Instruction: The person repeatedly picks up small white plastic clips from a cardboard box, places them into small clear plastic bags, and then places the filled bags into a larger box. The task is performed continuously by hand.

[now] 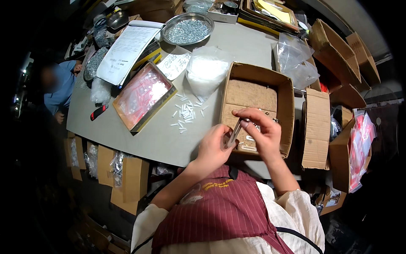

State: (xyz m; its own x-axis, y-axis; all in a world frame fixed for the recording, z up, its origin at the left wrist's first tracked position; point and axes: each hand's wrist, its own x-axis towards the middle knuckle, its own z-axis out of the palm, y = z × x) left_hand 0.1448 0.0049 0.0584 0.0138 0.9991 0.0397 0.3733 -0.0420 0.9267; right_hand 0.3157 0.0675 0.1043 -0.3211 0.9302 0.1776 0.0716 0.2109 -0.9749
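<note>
Nearest the body, both hands meet over the near edge of the surface (160,139): the left hand (211,150) curls narrowly around the lower end of a small clear bag (234,133), while the right hand (262,133) pinches its top, apparently holding the mouth steady. Just beyond them sits an open cardboard box (258,101), close enough to drop things in. Left of it, loose white pieces (186,112) lie scattered within reach beside a tray of red-striped bags (144,95). Farthest off, a round metal dish (187,28) holds small silvery parts.
</note>
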